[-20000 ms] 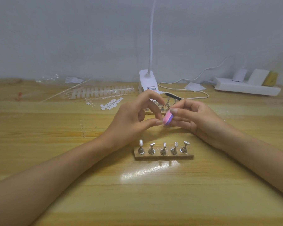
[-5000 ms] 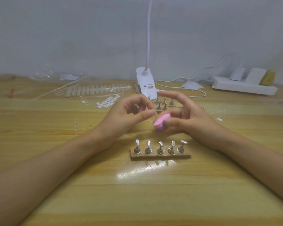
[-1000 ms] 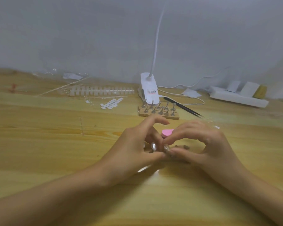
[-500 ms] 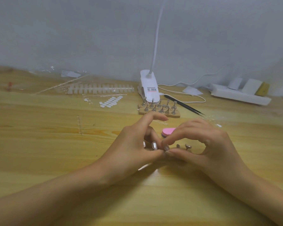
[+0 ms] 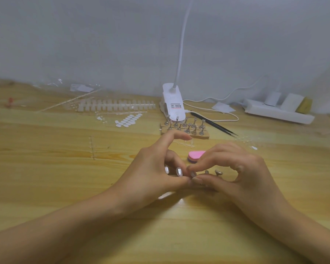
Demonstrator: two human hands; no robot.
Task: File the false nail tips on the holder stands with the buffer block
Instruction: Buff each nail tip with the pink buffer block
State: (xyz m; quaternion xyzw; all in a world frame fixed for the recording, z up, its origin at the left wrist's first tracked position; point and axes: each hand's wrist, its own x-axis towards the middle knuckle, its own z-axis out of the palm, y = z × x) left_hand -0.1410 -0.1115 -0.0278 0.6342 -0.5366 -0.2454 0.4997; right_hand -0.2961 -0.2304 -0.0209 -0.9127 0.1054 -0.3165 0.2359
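1. The buffer block [image 5: 196,155], gripped in the right hand [image 5: 236,172] five seconds ago, has been laid on the table [image 5: 65,168] just behind the hands.
2. The left hand [image 5: 152,174] and right hand, then raised above the near holder stand [image 5: 218,172], have been lowered onto it, and most of it is now hidden.
3. The thumb tips have been brought together at a silver nail tip [image 5: 193,174] on that stand.

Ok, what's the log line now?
left hand: holds holder stand | right hand: pinches middle nail tip | buffer block: behind right hand
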